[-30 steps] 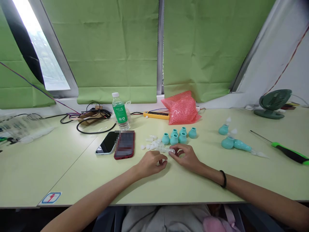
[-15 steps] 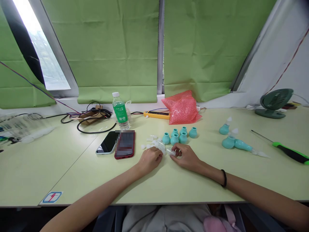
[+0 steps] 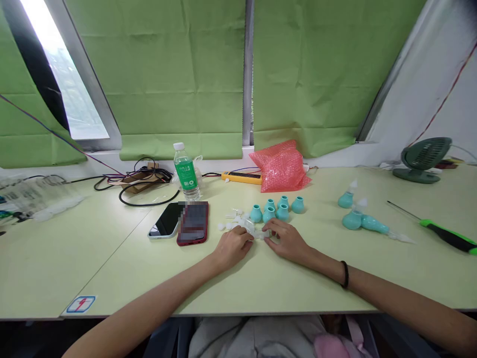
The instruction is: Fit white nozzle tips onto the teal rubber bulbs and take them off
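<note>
Centre of frame, just below the middle: my left hand (image 3: 233, 246) and my right hand (image 3: 286, 242) meet low over the pale table (image 3: 261, 291), knuckles up.
Left grip: my fingers are curled together, their tips closed on the left end of a clear plastic piece (image 3: 260, 234).
Right grip: my thumb and fingertips are pinched together on the right end of the same piece; a black wristband (image 3: 345, 274) circles that wrist.
Held piece: small and see-through, between both sets of my fingertips, close to the table; its exact form is too small to tell.
Just above my hands: loose clear parts (image 3: 235, 222) lie scattered on the table; to their right a cluster of teal bulbs (image 3: 282, 213) stands upright.
Left of my hands: two phones (image 3: 167, 220) lie flat, side by side.
Upper centre: a water bottle (image 3: 185, 171) stands upright; pink bubble wrap (image 3: 281, 166) lies further right.
Right of frame: assembled teal pieces (image 3: 357, 219), then a green-handled screwdriver (image 3: 447, 237), both well apart from my hands.
</note>
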The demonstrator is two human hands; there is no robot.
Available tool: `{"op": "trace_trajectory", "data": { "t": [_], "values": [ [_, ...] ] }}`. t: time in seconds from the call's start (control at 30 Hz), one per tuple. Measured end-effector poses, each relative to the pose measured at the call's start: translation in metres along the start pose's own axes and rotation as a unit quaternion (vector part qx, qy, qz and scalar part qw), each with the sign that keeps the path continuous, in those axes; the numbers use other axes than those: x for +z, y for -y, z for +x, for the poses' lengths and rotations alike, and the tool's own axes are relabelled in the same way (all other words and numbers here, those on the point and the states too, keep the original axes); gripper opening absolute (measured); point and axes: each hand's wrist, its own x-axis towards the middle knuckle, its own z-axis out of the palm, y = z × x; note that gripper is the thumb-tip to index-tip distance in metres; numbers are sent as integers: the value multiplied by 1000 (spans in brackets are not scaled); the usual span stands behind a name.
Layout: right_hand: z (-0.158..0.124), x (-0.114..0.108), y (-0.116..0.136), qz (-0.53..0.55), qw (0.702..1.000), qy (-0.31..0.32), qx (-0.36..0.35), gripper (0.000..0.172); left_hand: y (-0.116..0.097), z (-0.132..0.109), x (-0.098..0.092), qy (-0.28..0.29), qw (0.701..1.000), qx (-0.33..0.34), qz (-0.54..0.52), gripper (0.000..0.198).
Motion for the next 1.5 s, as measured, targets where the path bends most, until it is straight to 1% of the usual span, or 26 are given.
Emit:
{"op": "trace_trajectory", "data": {
  "t": [0.1,0.23,0.47,0.63,0.7,0.8,0.9,1.03,1.17,1.27,1.37,1.43,1.47,1.5],
  "values": [
    [0,1,-3,-11,1000,-1,-1,16,-2,-2,-2,11,1000,4,-1,18],
    [0,1,-3,-41,999,3,14,19,-6,-2,-5,14,1000,7,-3,20],
    [0,-3,2,-69,995,61,40,27,-9,-3,-6,1,1000,17,0,23],
    [0,-1,1,-59,995,63,44,30,-12,-4,-8,-32,999,33,4,25],
    [0,0,1,-44,997,53,47,28,-12,-4,-8,-37,999,38,12,27],
    [-1,0,1,-23,998,39,43,20,-11,-4,-6,-16,999,43,20,29],
    [-1,0,2,-19,999,30,25,17,-11,-5,-4,2,999,46,25,29],
    [0,-2,4,-26,999,25,-7,14,-13,-6,-5,3,998,44,42,31],
    [9,-12,5,-26,999,24,-30,12,-13,-4,-11,10,996,58,68,34],
    [18,-23,5,-22,998,48,-41,11,-10,0,-13,14,990,101,95,38],
    [25,-32,5,-23,997,57,-56,12,-5,6,-9,13,982,147,114,39],
    [26,-40,5,-16,995,51,-81,12,-3,11,-6,3,978,164,125,36],
    [26,-46,5,-12,995,38,-96,12,-2,14,-6,-5,977,171,129,34],
    [25,-54,3,-12,994,11,-111,10,-2,16,-7,-14,975,178,130,32]
  ]
}}
